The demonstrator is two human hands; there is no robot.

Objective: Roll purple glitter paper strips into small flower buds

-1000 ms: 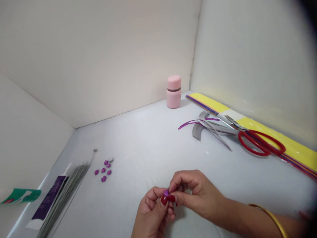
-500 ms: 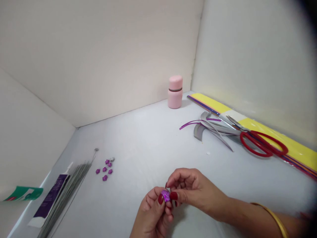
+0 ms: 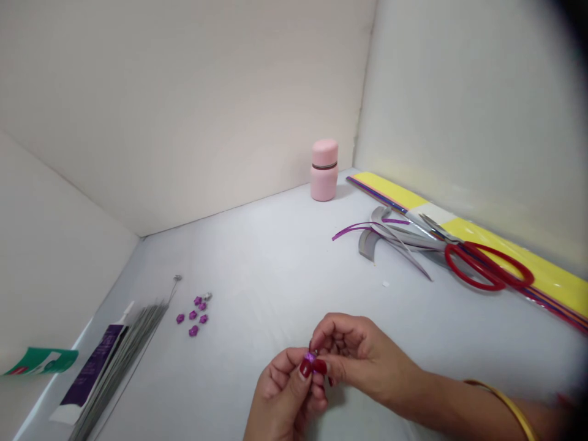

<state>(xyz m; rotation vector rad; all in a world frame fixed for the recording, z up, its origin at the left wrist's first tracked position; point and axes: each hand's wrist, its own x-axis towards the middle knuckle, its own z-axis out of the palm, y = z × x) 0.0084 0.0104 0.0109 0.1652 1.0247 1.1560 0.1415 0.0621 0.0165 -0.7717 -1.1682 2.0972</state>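
A small shiny purple piece is pinched between both hands near the bottom middle, mostly covered by the thumbs. My left hand grips it from the left with thumb and fingers. From the right, my right hand closes thumb and forefinger on the same piece. Several small purple stars lie in a cluster on the white table to the left, with a silver one at their upper edge.
Thin wires and a purple-and-white tube lie at the left. A pink bottle stands at the back. Red-handled scissors, grey and purple strips and a yellow pack are at the right.
My left hand has shifted slightly right, and its thumb has come against the right thumb, covering more of the purple piece.
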